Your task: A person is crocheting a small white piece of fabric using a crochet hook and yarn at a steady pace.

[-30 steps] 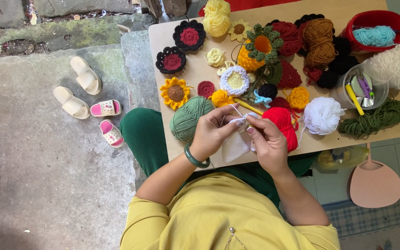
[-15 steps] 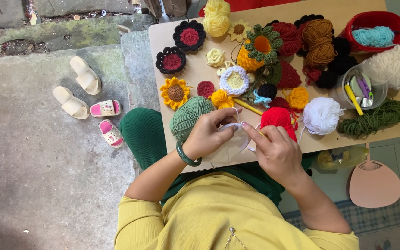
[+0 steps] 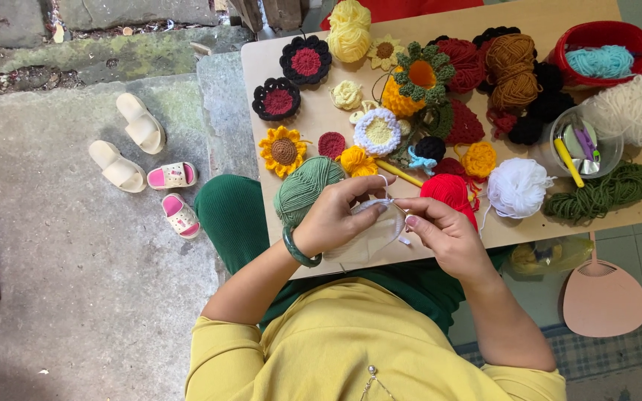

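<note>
Pinching a small white crochet piece (image 3: 380, 223) just right of the green yarn ball (image 3: 305, 189), the left hand (image 3: 336, 219) clenches it taut so the right hand (image 3: 447, 234), further right of the ball, can work the white strand with its closed fingertips, above the worktop (image 3: 313, 126) edge.

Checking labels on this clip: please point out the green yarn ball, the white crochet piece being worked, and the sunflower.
green yarn ball (image 3: 302, 189), head view, on its rounded top
white crochet piece (image 3: 374, 230), head view, middle, between the hands
sunflower (image 3: 284, 151), head view, brown centre
</note>
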